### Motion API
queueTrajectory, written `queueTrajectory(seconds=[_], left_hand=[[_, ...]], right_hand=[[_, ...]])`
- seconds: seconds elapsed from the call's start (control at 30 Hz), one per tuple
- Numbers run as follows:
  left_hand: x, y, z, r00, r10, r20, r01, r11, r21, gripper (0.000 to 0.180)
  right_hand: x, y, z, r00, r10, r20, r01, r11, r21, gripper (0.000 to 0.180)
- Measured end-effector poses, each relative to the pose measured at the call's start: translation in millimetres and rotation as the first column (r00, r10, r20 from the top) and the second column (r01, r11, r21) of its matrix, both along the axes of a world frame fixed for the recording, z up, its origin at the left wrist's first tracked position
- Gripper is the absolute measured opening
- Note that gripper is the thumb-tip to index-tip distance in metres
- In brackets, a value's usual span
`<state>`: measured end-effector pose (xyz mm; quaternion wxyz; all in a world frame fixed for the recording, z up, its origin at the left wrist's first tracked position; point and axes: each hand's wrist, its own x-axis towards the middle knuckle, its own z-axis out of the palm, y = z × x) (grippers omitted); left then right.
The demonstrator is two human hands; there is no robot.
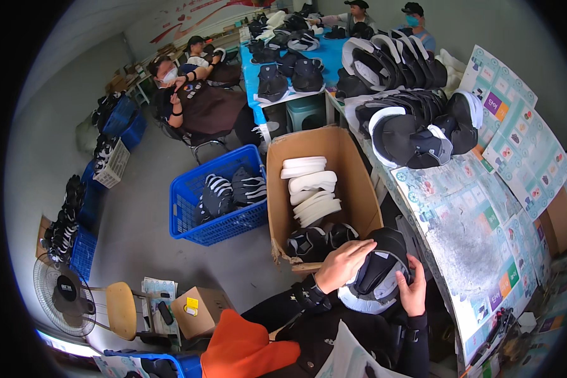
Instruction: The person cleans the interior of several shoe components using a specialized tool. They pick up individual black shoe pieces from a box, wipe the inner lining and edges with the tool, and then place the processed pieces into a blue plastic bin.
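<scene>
A black shoe upper (389, 244) with a grey-white lining and a pale lower edge is held over my lap. My left hand (341, 267) lies along its left side, fingers straight and together, the thumb hidden. On the opposite rim my right hand (413, 287) grips the upper, thumb pressed on the edge and fingers partly out of sight. Just beyond my left hand stands a cardboard box (365, 183) holding stacked white insole-like pieces (312, 183) and dark shoe uppers (307, 243).
A paper-covered bench (447, 233) runs along my right, with rows of black-and-white uppers (416, 135). A blue crate (223, 230) of striped shoes stands left of the box. An orange cloth (242, 349) lies near my left arm. A fan (66, 295) and several seated people (201, 104) are farther off.
</scene>
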<state>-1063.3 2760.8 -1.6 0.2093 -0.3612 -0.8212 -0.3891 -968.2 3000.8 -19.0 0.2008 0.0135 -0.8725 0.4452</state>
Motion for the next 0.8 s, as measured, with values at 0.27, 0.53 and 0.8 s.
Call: queueTrajectory(seconds=[0.27,0.53,0.8], left_hand=[[12,5,-52,0.824,-0.203,0.53,0.02,0.944,0.33,0.028],[16,-17,-57,0.812,-0.184,0.554,0.071,0.973,0.22,0.028],[2,3,-67,0.773,-0.322,0.546,0.214,0.944,0.253,0.024]], right_hand=[[38,15,-32,0.983,-0.081,0.164,0.096,0.992,-0.085,0.045],[39,-5,-36,0.994,-0.101,0.033,0.105,0.987,-0.123,0.015],[45,-2,-32,0.946,-0.317,0.063,0.321,0.944,-0.077,0.009]])
